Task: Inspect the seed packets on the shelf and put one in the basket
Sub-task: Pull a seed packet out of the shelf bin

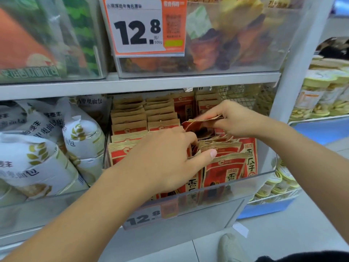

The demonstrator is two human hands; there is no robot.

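Lower price tag (149, 216) blurred behind bin front.

**Legible text on the shelf display**

Upper price tag (143, 26): "12.8", with "元/500g" beside it; its top line is blurred. Lower price tag (149, 217), on the bin's front edge: "12.8". Seed packets (250, 161): "洽洽 香瓜子" in vertical characters. White bread bags (37, 163) at left: "面包"; other characters unclear.
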